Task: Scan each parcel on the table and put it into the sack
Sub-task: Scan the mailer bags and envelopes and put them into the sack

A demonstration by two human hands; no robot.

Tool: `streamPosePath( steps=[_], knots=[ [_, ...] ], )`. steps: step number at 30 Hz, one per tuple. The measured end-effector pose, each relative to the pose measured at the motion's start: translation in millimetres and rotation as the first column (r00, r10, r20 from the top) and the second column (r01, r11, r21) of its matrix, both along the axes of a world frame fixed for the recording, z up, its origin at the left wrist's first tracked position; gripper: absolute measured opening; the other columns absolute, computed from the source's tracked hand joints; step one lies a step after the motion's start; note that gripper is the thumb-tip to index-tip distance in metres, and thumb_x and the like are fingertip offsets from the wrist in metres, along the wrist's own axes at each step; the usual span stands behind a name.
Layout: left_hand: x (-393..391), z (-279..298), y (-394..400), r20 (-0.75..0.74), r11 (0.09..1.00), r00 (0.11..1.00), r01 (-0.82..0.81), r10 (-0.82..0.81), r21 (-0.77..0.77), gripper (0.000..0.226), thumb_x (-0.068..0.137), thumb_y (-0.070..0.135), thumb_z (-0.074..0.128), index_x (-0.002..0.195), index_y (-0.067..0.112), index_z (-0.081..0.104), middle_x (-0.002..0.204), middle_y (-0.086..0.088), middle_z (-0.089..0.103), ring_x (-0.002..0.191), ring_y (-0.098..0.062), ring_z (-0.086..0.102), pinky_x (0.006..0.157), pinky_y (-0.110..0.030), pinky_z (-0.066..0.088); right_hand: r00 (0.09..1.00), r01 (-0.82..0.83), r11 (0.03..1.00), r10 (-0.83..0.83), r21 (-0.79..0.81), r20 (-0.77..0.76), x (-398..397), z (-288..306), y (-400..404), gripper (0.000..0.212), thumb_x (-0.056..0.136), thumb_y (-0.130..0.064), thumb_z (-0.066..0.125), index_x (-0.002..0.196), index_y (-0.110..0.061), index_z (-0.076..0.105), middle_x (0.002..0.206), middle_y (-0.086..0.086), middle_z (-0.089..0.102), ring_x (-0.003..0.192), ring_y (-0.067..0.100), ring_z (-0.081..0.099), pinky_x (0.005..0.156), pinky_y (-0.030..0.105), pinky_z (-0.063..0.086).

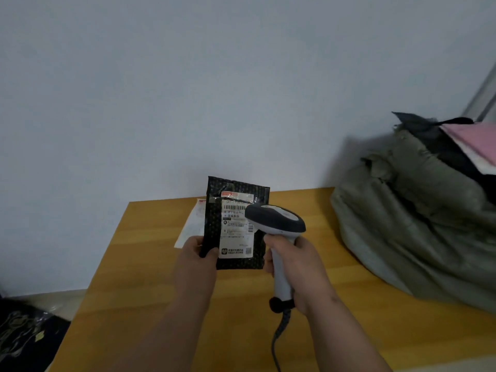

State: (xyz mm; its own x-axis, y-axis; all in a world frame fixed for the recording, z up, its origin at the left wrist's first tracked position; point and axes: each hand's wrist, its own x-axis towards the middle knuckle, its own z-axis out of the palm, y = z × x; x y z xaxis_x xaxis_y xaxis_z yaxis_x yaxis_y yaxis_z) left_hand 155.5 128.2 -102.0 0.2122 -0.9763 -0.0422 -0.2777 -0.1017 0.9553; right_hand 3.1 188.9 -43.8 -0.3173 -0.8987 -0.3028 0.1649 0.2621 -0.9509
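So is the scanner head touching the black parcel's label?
Cannot tell. In the head view the scanner head overlaps the right edge of the label on the black parcel, hiding any gap or contact.

Surface: wooden table (150, 291), warm yellow-brown grain, set against a pale wall.
Far edge: white parcel (191, 229) lying flat.
Right side: slumped grey-green sack (408, 237), mouth open.
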Motion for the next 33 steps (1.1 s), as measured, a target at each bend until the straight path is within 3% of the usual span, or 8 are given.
streamPosePath(
  steps=[6,11,16,22,28,30,31,33],
  knots=[
    [-37,30,13,-0.076,0.996,0.995,0.059,-0.064,-0.064,0.019,0.092,0.010,0.063,0.103,0.024,0.058,0.092,0.011,0.064,0.088,-0.012,0.063,0.067,-0.027,0.050,0.996,0.086,0.993,-0.087,-0.075,-0.015,-35,27,24,0.012,0.091,-0.023,0.067,0.086,-0.013,0.063,0.066,0.001,0.061,0.058,0.016,0.059,0.059,0.029,0.050],
    [-88,70,17,-0.019,0.977,0.996,0.082,-0.088,-0.196,0.024,0.090,0.014,0.065,0.091,0.037,0.057,0.089,0.013,0.066,0.088,-0.017,0.066,0.075,-0.040,0.055,0.986,0.157,0.981,-0.162,-0.117,-0.038,-81,44,42,0.016,0.093,-0.022,0.065,0.080,-0.014,0.059,0.064,0.001,0.058,0.062,0.018,0.058,0.061,0.031,0.051],
    [-167,114,23,0.014,0.921,0.998,0.058,-0.057,-0.386,0.016,0.090,0.017,0.062,0.096,0.031,0.057,0.091,0.013,0.064,0.087,-0.014,0.063,0.079,-0.039,0.055,0.961,0.245,0.960,-0.259,-0.131,-0.099,-152,60,70,0.021,0.090,-0.027,0.064,0.074,-0.016,0.057,0.055,-0.006,0.055,0.052,0.011,0.055,0.059,0.031,0.047],
    [-278,159,27,0.173,0.708,0.983,0.160,-0.055,-0.687,0.018,0.090,0.006,0.058,0.105,0.014,0.064,0.099,0.001,0.062,0.091,-0.021,0.058,0.076,-0.033,0.048,0.914,0.385,0.892,-0.404,-0.236,-0.039,-247,88,101,0.016,0.091,-0.028,0.067,0.086,-0.013,0.063,0.071,0.005,0.061,0.067,0.023,0.060,0.069,0.043,0.054],
    [-368,177,17,0.390,0.433,0.921,0.349,0.006,-0.831,0.039,0.082,-0.004,0.051,0.111,0.010,0.073,0.083,-0.012,0.063,0.078,-0.031,0.054,0.070,-0.028,0.040,0.854,0.518,0.803,-0.507,-0.296,0.120,-312,103,117,0.009,0.092,-0.022,0.068,0.097,-0.016,0.064,0.075,0.005,0.065,0.060,0.015,0.063,0.061,0.033,0.052],
    [-391,175,19,0.543,0.395,0.840,0.497,0.004,-0.772,0.042,0.083,0.006,0.043,0.109,0.015,0.075,0.087,-0.013,0.065,0.077,-0.033,0.055,0.066,-0.035,0.047,0.842,0.535,0.790,-0.525,-0.299,0.121,-328,102,122,0.010,0.091,-0.022,0.068,0.097,-0.014,0.065,0.074,0.004,0.065,0.059,0.014,0.064,0.061,0.033,0.052],
    [-401,172,21,0.662,0.424,0.749,0.605,-0.016,-0.674,0.044,0.085,0.010,0.042,0.113,0.020,0.074,0.098,-0.011,0.067,0.085,-0.034,0.055,0.070,-0.037,0.048,0.838,0.542,0.785,-0.533,-0.300,0.119,-335,100,125,0.010,0.091,-0.022,0.068,0.096,-0.014,0.065,0.074,0.005,0.065,0.060,0.014,0.064,0.061,0.034,0.052],
    [-420,165,25,0.876,0.528,0.473,0.771,-0.099,-0.356,0.046,0.089,0.013,0.047,0.127,0.034,0.063,0.130,-0.002,0.058,0.112,-0.030,0.050,0.090,-0.039,0.044,0.830,0.554,0.779,-0.544,-0.296,0.122,-347,96,131,0.012,0.091,-0.022,0.068,0.098,-0.013,0.065,0.075,0.006,0.065,0.062,0.016,0.064,0.061,0.034,0.053]
  ],
)
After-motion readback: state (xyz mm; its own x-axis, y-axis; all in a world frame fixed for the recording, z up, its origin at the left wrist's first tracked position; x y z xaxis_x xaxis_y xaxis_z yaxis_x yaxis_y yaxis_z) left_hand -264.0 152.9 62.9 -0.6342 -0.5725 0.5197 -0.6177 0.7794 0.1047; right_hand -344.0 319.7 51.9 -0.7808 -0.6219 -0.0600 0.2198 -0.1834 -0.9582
